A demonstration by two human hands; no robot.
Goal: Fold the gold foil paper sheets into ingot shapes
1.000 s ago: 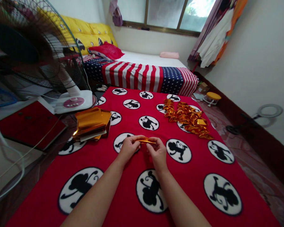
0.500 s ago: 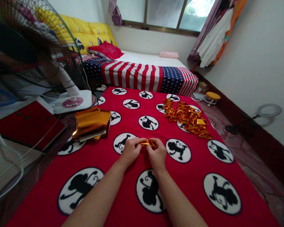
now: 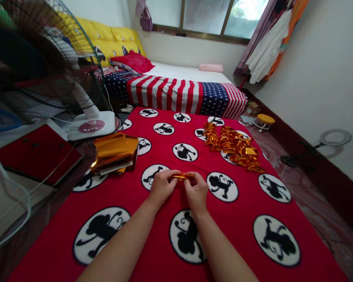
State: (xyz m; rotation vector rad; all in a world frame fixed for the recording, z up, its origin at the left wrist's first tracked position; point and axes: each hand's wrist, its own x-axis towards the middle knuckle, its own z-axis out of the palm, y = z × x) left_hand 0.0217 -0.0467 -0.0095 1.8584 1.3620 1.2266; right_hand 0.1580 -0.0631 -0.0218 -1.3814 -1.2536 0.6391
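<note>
Between my two hands is a small folded piece of gold foil paper (image 3: 181, 176), partly covered by the fingers. My left hand (image 3: 164, 185) pinches its left end, and my right hand (image 3: 196, 188) grips the right end with thumb and fingers. Both hands are over the middle of a red cloth (image 3: 129, 243) printed with black monkeys in white circles. To the left lies a stack of flat gold foil sheets (image 3: 114, 150). Several folded gold foil pieces (image 3: 229, 143) sit in a group at the right, beyond my right hand.
A standing fan (image 3: 91, 119) with a white base is at the left, near a red board (image 3: 32, 152) and a white cable (image 3: 26, 196). Behind the cloth stands a bed with a striped, starred cover (image 3: 170, 94). A yellow stool (image 3: 265, 119) is on the floor at right.
The fingers have shifted slightly on the gold foil piece, and its visible part looks narrower and turned. The stack and the folded pieces stay where they were.
</note>
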